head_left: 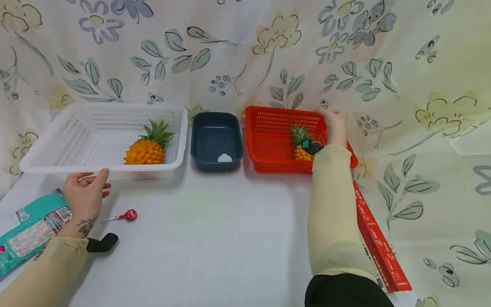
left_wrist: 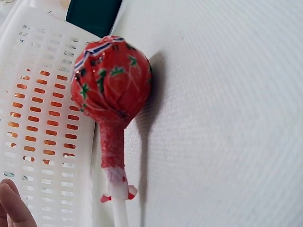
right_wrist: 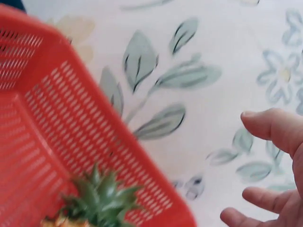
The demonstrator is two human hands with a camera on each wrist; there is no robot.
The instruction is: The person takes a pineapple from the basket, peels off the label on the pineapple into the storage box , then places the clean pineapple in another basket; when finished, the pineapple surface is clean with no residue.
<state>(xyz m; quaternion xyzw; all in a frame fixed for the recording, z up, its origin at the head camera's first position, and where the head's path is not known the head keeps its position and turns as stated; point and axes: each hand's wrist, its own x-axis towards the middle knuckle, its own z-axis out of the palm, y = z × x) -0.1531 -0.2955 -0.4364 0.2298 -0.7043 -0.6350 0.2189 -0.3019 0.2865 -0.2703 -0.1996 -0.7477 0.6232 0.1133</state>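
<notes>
My left hand [head_left: 85,194] is at the front wall of a white plastic basket [head_left: 103,168], its thumb near the rim; whether it touches is unclear. An orange toy pineapple [head_left: 145,151] lies inside that basket. Just right of my left wrist, a red-wrapped lollipop [head_left: 131,215] rests on the table and looms large in the left wrist view. By the back right corner of a red basket [head_left: 284,166] is my right hand [head_left: 334,125]. In the right wrist view its fingers are spread, apart from the basket, holding nothing. Another pineapple [head_left: 303,152] sits in the red basket, partly hidden by my wrist.
Between the baskets stands a dark blue tub [head_left: 216,166] with a small white piece [head_left: 224,158] in it. A teal packet [head_left: 34,230] lies beneath my left forearm. Along the right edge runs a long red box [head_left: 383,251]. Floral cloth [head_left: 238,42] hangs behind.
</notes>
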